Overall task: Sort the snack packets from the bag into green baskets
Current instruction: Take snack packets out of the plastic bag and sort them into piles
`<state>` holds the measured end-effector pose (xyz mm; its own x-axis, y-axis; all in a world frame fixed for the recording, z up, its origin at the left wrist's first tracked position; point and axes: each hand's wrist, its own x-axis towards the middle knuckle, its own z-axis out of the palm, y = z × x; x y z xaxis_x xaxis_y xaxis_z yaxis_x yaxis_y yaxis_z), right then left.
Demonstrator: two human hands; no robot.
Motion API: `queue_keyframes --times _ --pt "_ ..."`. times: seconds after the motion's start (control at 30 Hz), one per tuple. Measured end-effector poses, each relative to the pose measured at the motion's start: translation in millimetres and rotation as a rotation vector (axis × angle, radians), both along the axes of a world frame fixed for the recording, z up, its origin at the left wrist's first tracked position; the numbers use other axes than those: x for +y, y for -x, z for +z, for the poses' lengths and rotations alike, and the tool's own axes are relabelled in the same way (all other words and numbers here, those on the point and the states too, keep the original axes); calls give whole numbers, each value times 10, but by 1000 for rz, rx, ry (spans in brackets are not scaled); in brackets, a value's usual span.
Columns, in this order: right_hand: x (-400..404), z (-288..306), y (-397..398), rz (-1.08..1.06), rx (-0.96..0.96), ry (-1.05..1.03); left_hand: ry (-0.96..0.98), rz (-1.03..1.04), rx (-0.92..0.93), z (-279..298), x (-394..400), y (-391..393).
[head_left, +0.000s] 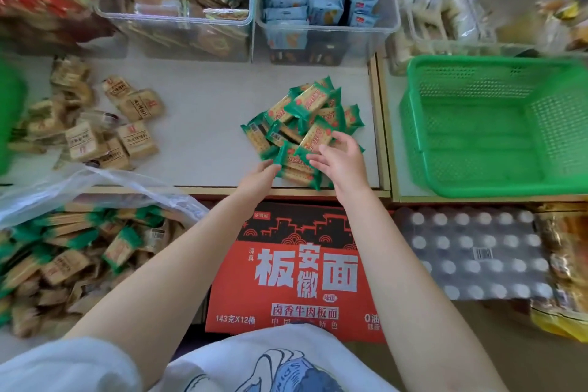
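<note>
Green-edged, tan-faced snack packets (305,124) heaped on a pale grey shelf (203,124) beside a bright green perforated plastic basket (490,124) — plain tan packets (105,130) lie to the left, and a red-and-black carton with white lettering (299,267) sits below.

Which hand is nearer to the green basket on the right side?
Right. The right hand is over the near edge of the green packets, on the side toward the green basket. The left hand touches the pile's other side, farther from it.
</note>
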<state>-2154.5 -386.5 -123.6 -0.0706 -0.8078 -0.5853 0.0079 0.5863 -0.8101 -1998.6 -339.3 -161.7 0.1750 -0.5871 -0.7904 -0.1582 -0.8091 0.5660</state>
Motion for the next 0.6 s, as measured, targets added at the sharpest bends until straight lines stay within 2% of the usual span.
queue_keyframes --times 0.1,0.2,0.27,0.37,0.47,0.53,0.6 --pt "280 114 -21 35 36 15 191 -11 -52 146 193 -47" --pt "619 219 -286 205 22 9 452 19 -276 346 640 -380" --pt "857 235 -642 390 0 4 530 49 -480 319 1113 -801" --pt "1205 179 -1351 663 -54 19 412 80 -726 111 1962 -1494" --pt "1539 -32 -2032 893 -46 13 116 20 -766 -201 2691 -2017" --pt "1696 -281 -2372 1051 87 34 -21 -117 -744 -365 3051 -2201" --pt "1806 -547 -2556 1219 306 74 -22 -235 -724 -476 3320 -2274"
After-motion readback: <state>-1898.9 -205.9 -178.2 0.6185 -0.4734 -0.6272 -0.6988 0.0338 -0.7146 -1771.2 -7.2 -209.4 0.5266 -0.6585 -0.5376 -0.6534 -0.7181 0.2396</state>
